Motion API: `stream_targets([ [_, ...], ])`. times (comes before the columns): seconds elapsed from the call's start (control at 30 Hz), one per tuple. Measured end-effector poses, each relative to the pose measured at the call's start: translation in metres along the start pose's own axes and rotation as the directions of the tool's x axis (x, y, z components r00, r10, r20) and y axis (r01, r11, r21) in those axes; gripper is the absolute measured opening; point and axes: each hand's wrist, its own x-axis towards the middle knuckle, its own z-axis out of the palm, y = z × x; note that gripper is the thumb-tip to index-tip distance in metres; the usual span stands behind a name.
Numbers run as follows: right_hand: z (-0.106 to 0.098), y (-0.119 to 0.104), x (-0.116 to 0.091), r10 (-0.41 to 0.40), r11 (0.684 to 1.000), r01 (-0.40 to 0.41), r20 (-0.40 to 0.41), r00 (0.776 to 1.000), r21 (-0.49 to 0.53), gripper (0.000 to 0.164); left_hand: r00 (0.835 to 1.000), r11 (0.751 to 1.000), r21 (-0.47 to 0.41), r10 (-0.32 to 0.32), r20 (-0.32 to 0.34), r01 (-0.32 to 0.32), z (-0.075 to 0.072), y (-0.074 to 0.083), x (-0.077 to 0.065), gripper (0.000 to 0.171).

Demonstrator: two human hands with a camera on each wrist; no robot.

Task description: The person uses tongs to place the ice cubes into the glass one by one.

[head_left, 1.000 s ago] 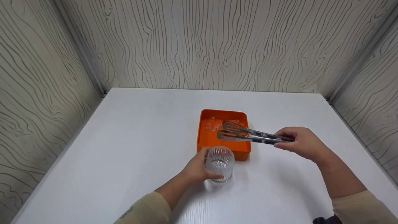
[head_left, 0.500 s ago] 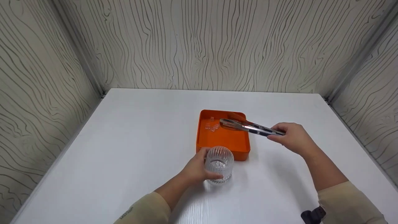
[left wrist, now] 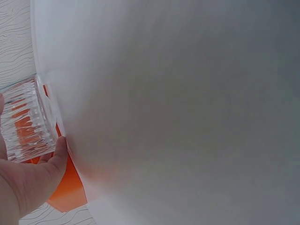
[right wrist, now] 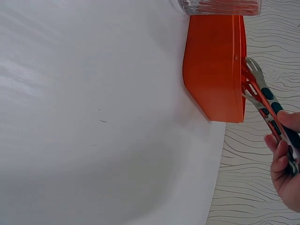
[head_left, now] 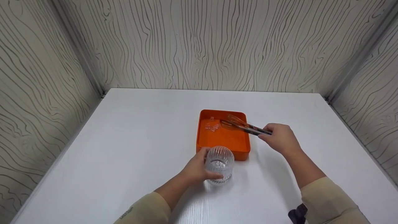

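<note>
My left hand [head_left: 197,168] grips a clear ribbed glass [head_left: 219,163] standing on the table, thumb on its near side and fingers around the left. Just behind the glass lies an orange tray [head_left: 222,141] holding several small clear cubes [head_left: 212,127]. From the right, my right hand [head_left: 281,137] holds metal tongs [head_left: 248,128] by their dark-padded handles. The slotted tong heads reach into the tray's far right part, slightly apart. Whether a cube sits between them I cannot tell. In the right wrist view the tongs [right wrist: 268,101] dip over the tray's rim.
The white table [head_left: 140,140] carries the tray and glass near its middle. Wood-grain patterned panels [head_left: 199,46] stand behind and on both sides. A dark device [head_left: 298,214] is at the right forearm near the front edge.
My right hand has moved left and brought the tongs down into the tray's far right part, their heads drawing closer together. The left hand and glass have stayed in place.
</note>
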Motion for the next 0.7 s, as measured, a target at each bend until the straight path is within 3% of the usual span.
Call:
stream_targets([
  [0.43,0.006,-0.004,0.009,0.055,0.998,-0.055,-0.007,0.998,-0.042,0.024,1.000,1.000,0.026,0.004,0.000,-0.004,0.000,-0.001,0.001,0.079],
  [0.7,0.009,-0.007,0.012,0.090,0.995,-0.089,0.039,0.995,-0.049,0.024,1.000,1.000,0.019,0.001,0.003,-0.001,0.000,-0.001,0.002,0.081],
])
